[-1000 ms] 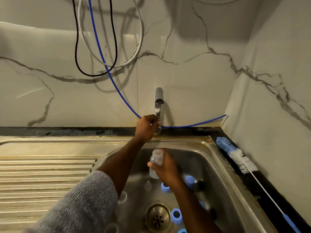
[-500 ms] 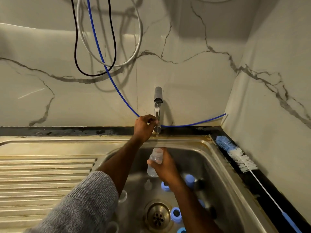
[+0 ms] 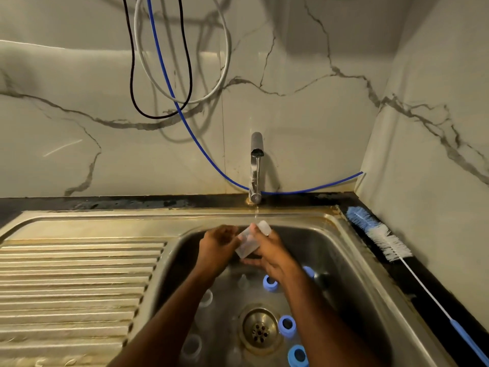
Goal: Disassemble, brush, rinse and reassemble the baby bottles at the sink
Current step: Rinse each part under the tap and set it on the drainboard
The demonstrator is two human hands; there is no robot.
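Observation:
A clear baby bottle (image 3: 247,245) is tilted under a thin stream of water from the tap (image 3: 256,168). My right hand (image 3: 270,250) grips it from the right. My left hand (image 3: 219,247) touches its left side. Both hands are over the steel sink basin (image 3: 352,263). On the basin floor lie blue screw rings (image 3: 270,283) (image 3: 287,325) (image 3: 297,354), a clear teat (image 3: 242,280) and other clear bottles (image 3: 206,298) (image 3: 191,347), around the drain (image 3: 259,331).
A blue-and-white bottle brush (image 3: 381,234) lies on the dark counter right of the sink, its handle running toward the lower right. A ribbed steel draining board (image 3: 74,282) fills the left. Cables (image 3: 164,62) hang on the marble wall behind.
My left hand has left the tap base and come down to the bottle. Water now runs from the tap. The bottle is tipped over to the left.

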